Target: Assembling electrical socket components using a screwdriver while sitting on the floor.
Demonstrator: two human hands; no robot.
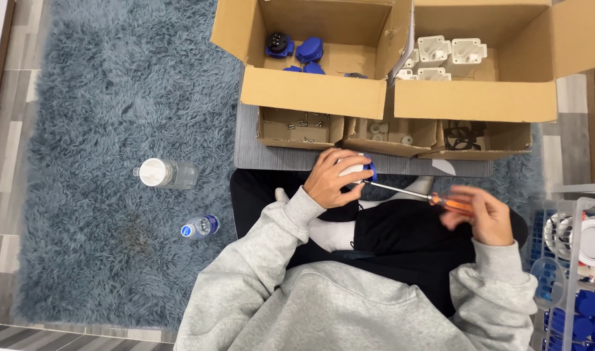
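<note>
Head view shows two open cardboard boxes: the left box (310, 94) holds blue plugs (309, 49), the right box (473, 101) white sockets (450, 51). Left hand (330, 179) grips a white-and-blue plug (361, 169) over the lap; right hand (482, 213) clasps an orange-handled screwdriver (414, 194), its tip at the plug.

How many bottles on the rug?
2. A larger clear bottle with a white cap lies on the rug left of the person; a smaller bottle with a blue cap lies just below it. None seems hidden.
</note>
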